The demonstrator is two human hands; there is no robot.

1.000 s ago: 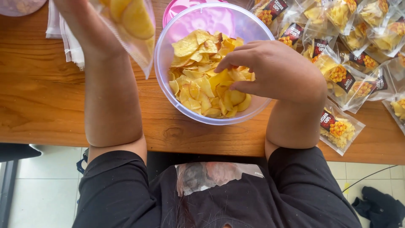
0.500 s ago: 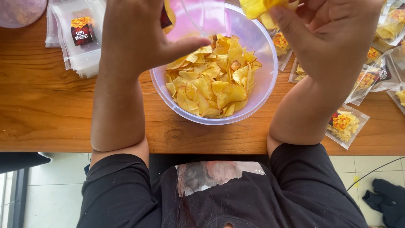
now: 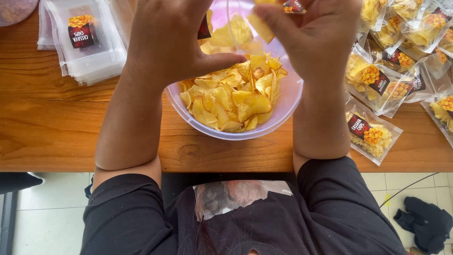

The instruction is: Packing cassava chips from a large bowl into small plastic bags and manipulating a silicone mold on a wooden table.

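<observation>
Far left on the bench [image 3: 56,127]: stack of empty clear pouches [image 3: 85,45], each with a dark label, well apart from my hands. My left hand [image 3: 172,40] is closed around one side of a clear pouch [image 3: 236,30], thumb stretched right across the bowl's rim. The pouch hangs above the translucent pink bowl [image 3: 288,106], and yellow chips show through its film. My right hand [image 3: 314,35] is pinched on a few chips [image 3: 259,23] at the pouch mouth, fingers curled. The bowl sits mid-bench between my forearms, about half full of yellow chips [image 3: 231,97]. Right of it: filled pouches [image 3: 377,82] lying in a loose overlapping spread, the nearest one [image 3: 373,137] just beside my right forearm (can't tell whether any are sealed).

My read: filling step, pouch partly loaded. Next move calls for holding the mouth open with the left hand and releasing the chips inside, not over the rim.
</observation>
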